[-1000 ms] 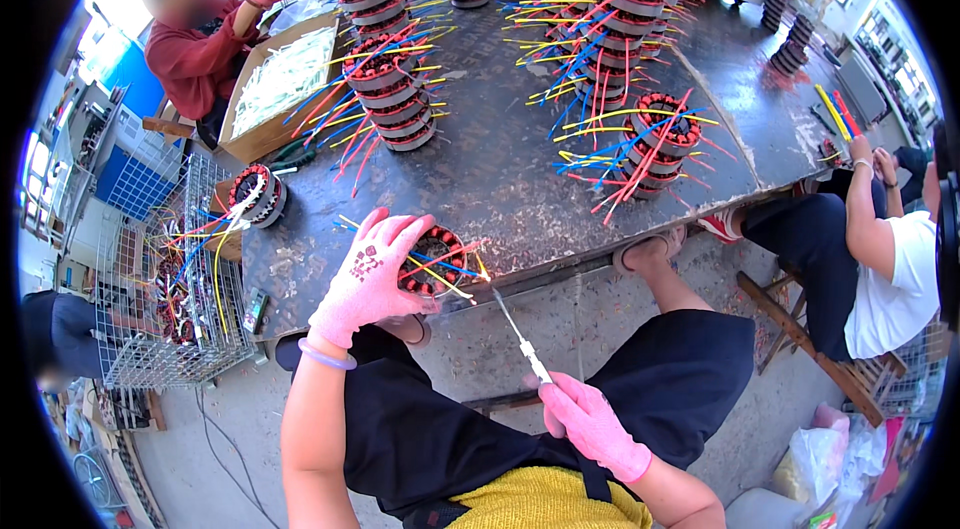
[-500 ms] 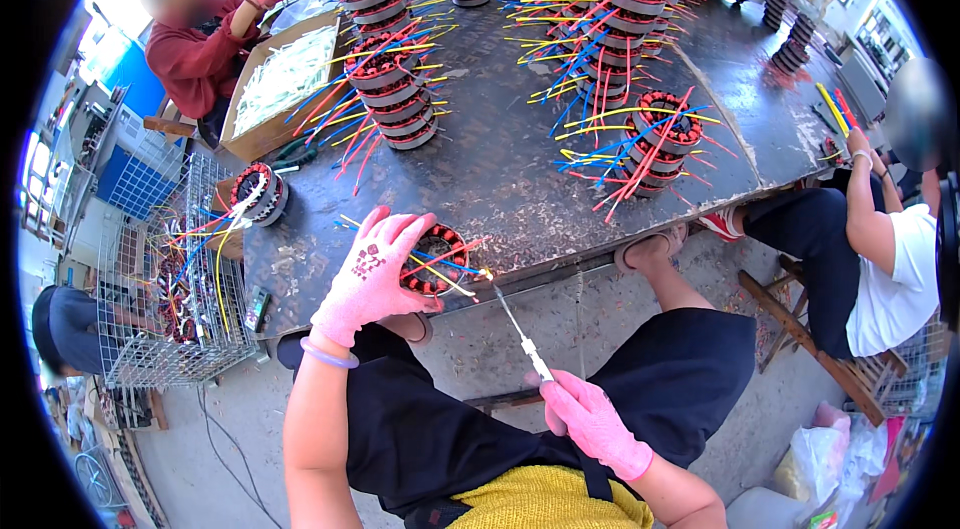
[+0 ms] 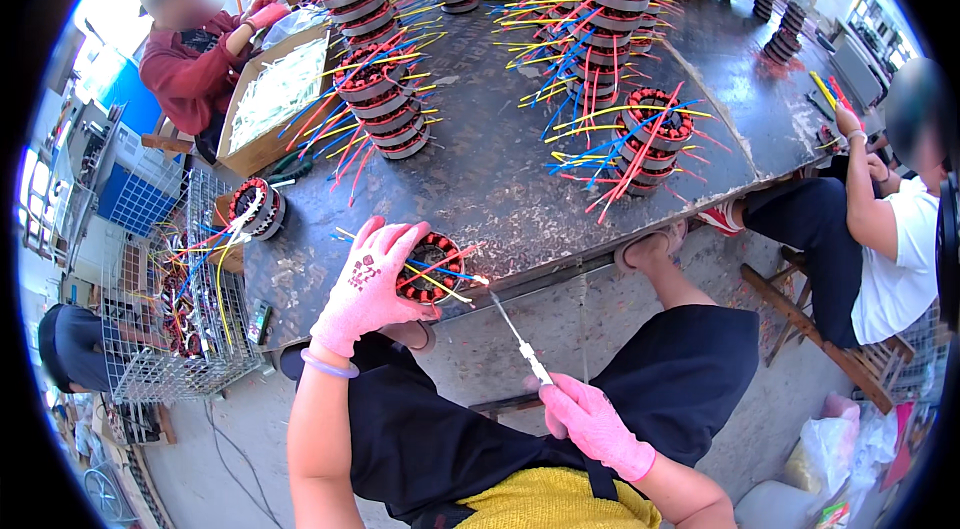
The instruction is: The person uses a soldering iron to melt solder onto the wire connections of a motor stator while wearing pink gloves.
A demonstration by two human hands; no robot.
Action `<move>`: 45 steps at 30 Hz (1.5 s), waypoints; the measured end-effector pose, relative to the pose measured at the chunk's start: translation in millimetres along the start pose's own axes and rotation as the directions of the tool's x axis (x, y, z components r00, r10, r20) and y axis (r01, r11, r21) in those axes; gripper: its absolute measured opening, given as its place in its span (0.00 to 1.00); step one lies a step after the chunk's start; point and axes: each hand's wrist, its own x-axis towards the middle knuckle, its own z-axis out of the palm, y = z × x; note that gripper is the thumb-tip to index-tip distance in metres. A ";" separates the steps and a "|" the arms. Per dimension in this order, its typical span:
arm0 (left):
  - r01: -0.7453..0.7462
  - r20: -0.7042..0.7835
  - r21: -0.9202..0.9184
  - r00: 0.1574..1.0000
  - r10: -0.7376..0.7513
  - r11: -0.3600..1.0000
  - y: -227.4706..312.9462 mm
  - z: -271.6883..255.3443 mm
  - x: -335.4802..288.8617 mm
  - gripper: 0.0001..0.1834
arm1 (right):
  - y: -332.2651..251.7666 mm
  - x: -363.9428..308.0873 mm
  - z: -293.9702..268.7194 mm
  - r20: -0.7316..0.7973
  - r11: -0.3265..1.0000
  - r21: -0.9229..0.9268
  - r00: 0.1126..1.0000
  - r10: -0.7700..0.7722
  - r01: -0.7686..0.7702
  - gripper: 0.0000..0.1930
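My left hand, in a pink glove, is closed around a motor stator at the table's near edge. Its windings are red and black, and blue, red and yellow wires stick out toward the right. In my pink-gloved right hand is a thin torch with a white grip and a metal stem. A small orange flame glows between the stem's tip and the stator's wire ends; whether it touches them I cannot tell. The left fingertips on the stator's far side are partly hidden.
Stacks of stators with coloured wires stand on the dark table. A short stack is right of centre. A single stator sits by the wire basket. Co-workers sit at the far left and right, near a box of white pieces.
Both hands stay nearly in place; the stator and torch shift only slightly with the view. The co-worker at the far left has brought their hands together lower down.
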 end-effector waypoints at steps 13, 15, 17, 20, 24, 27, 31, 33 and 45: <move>0.012 0.004 -0.015 1.000 -0.012 1.000 -0.2 1.8 0.2 0.58 | -2.6 -0.5 1.4 0.002 0.997 0.071 1.000 0.011 -0.011 0.19; 0.002 -0.002 -0.013 1.000 -0.002 1.000 -0.6 2.2 -0.5 0.58 | -1.1 -0.8 0.5 -0.004 0.998 0.059 1.000 -0.003 0.003 0.18; -0.001 -0.005 -0.007 1.000 0.001 1.000 -0.4 0.8 0.0 0.58 | -1.4 -0.4 -1.6 0.005 0.999 0.010 0.999 -0.036 0.036 0.19; 0.001 -0.003 -0.002 1.000 -0.001 1.000 0.8 0.5 -0.6 0.58 | -1.0 -0.3 -0.5 0.006 0.999 0.031 1.000 -0.020 0.020 0.18; -0.006 -0.006 -0.004 1.000 0.006 1.000 0.5 0.3 0.1 0.58 | -0.7 -0.4 -0.4 -0.008 0.999 0.035 1.000 -0.016 0.016 0.18; -0.004 -0.003 -0.008 1.000 0.004 1.000 0.8 0.3 0.7 0.57 | 0.2 1.0 -0.3 -0.002 0.999 0.041 1.000 -0.013 0.013 0.18; 0.006 -0.002 -0.010 1.000 -0.006 1.000 1.9 -0.5 -0.8 0.57 | -4.2 0.4 -1.0 0.013 1.000 -0.002 1.000 -0.022 0.022 0.19; 0.006 -0.001 -0.005 1.000 -0.006 1.000 2.0 -0.4 -0.2 0.57 | -2.2 0.5 -0.5 0.006 0.999 0.028 1.000 -0.016 0.016 0.19; -0.037 -0.028 0.037 0.999 0.038 0.999 3.7 -1.3 0.9 0.55 | -10.3 -1.0 -0.2 -0.006 1.000 -0.006 1.000 0.003 -0.003 0.19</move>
